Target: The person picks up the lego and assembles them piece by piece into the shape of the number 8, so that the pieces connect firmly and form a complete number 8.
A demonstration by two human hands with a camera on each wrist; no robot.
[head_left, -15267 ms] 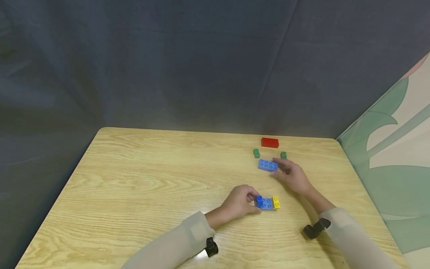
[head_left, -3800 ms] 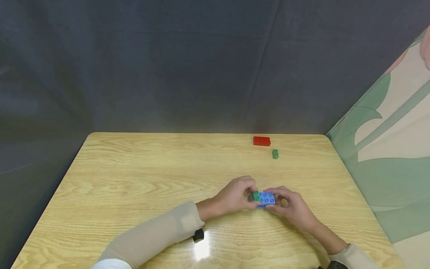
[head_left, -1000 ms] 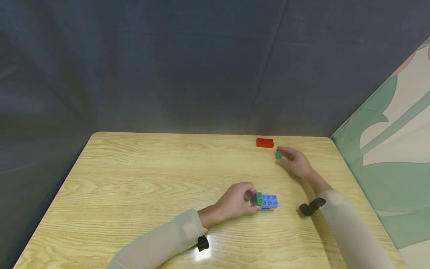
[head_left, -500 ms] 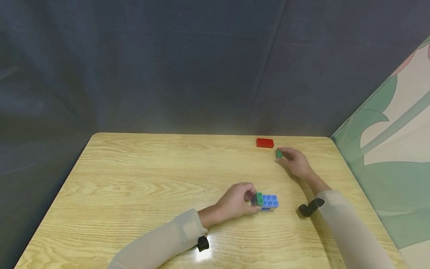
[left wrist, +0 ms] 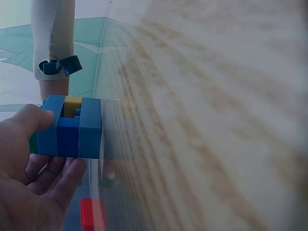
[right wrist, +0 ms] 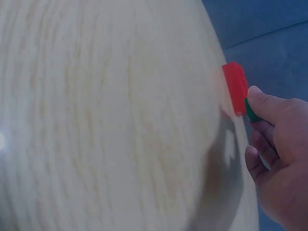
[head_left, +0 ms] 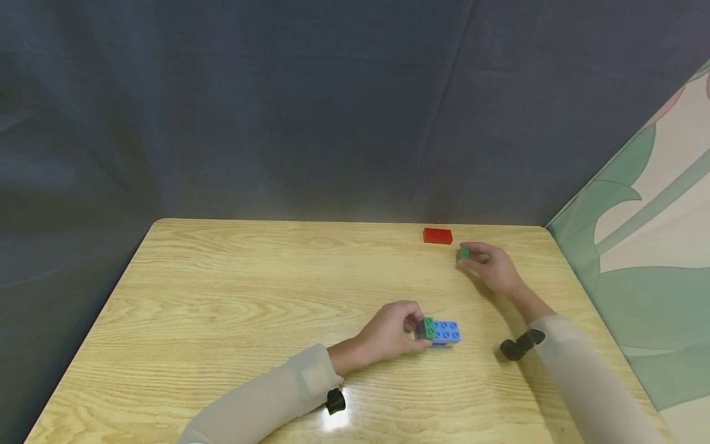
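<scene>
My left hand (head_left: pixel 391 333) grips the left end of a block stack. On top of the stack are a light blue brick (head_left: pixel 447 332) and a small green brick (head_left: pixel 429 328) at its left. The left wrist view shows a dark blue brick (left wrist: pixel 68 137) and a yellow brick (left wrist: pixel 73 105) between two light blue layers, with the left hand (left wrist: pixel 33 168) around one side. Near the table's back right, my right hand (head_left: pixel 495 267) pinches another small green brick (head_left: pixel 463 253) between thumb and fingers. The right wrist view shows that green brick (right wrist: pixel 251 110) in the right hand (right wrist: pixel 284 149).
A red brick (head_left: pixel 437 236) lies near the back edge of the wooden table (head_left: pixel 249 277), left of my right hand. A dark curtain (head_left: pixel 310 111) hangs behind the table, and a patterned panel (head_left: pixel 654 308) stands along the right side.
Since the earlier views, a light blue brick and a green one have joined the stack. My right hand reached back to the other green brick and now has shifted slightly right with it.
</scene>
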